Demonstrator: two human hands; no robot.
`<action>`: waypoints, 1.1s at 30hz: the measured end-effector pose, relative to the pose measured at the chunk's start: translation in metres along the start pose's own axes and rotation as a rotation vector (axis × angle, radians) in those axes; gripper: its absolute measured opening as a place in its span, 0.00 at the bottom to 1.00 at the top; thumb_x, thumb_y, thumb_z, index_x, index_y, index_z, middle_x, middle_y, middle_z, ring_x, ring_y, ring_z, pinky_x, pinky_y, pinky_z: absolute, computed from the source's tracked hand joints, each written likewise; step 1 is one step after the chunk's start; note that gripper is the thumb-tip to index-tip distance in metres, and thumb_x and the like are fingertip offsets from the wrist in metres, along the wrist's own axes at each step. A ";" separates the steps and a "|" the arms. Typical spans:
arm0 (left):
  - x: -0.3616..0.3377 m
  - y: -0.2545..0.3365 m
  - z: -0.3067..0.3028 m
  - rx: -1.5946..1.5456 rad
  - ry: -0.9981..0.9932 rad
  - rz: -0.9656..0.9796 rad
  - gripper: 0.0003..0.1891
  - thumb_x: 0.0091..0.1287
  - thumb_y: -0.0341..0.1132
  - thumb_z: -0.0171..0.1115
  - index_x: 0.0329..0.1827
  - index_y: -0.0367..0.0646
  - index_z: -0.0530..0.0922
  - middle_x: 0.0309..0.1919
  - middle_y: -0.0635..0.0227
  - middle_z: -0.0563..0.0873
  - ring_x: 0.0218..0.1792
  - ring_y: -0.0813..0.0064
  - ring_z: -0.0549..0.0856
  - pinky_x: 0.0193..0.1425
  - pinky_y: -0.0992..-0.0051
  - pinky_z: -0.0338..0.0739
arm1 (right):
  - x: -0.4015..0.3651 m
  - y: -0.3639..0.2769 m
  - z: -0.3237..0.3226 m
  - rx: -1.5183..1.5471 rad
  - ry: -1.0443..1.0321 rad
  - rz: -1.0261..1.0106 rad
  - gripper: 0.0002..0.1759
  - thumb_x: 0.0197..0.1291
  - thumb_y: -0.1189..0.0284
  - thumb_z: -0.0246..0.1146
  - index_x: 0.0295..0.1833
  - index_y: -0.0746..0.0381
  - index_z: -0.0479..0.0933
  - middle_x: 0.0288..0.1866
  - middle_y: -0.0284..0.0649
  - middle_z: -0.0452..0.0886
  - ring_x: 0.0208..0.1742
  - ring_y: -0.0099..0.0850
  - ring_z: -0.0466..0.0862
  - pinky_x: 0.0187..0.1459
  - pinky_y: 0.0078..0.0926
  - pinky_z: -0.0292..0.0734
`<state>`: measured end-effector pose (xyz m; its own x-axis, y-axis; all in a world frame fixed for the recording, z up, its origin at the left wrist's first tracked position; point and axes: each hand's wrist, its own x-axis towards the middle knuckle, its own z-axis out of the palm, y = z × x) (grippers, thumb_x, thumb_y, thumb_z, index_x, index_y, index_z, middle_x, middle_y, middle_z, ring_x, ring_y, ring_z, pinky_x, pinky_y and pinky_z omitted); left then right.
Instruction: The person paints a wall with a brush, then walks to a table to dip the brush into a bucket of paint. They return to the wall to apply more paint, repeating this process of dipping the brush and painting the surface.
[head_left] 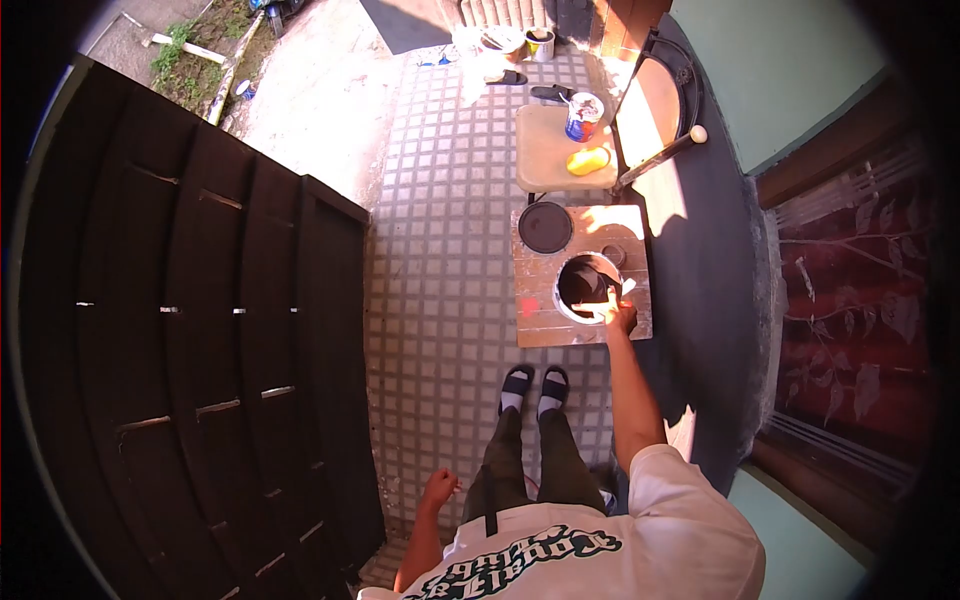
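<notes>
My right hand (618, 312) is at the near right rim of a round bucket (559, 306) with dark contents. Its fingers reach over the opening, bent around something too dark to make out. A small white piece (628, 286) shows beside the fingers. The bucket stands on a small wooden table (535, 335), with a round dark lid (546, 228) behind it to the left and a small round dark item (613, 256) close by. Low at my left side, my left hand (441, 487) is curled closed with nothing visible in it, away from the table.
A beige stool (540, 150) behind the table bears a paint-stained can (583, 117) and a yellow object (588, 161). A chair (660, 110) stands against the right wall. Dark slatted panels (200, 330) line the left. Slippers (550, 93) and buckets (540, 44) are farther back.
</notes>
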<state>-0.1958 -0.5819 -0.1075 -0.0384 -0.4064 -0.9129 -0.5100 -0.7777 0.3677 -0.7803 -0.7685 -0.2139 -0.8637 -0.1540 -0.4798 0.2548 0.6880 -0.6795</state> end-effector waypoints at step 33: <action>-0.041 -0.009 0.027 -0.204 0.124 0.025 0.09 0.67 0.35 0.57 0.40 0.39 0.81 0.34 0.62 0.89 0.32 0.71 0.89 0.33 0.70 0.81 | -0.038 0.034 -0.070 1.040 -0.120 0.624 0.21 0.72 0.55 0.58 0.35 0.63 0.74 0.27 0.37 0.78 0.28 0.31 0.84 0.41 0.26 0.91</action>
<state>-0.2128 -0.5452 -0.0783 0.0638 -0.4730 -0.8787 -0.3252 -0.8423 0.4298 -0.7690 -0.6895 -0.1797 -0.4370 -0.1022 -0.8936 0.8859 -0.2206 -0.4080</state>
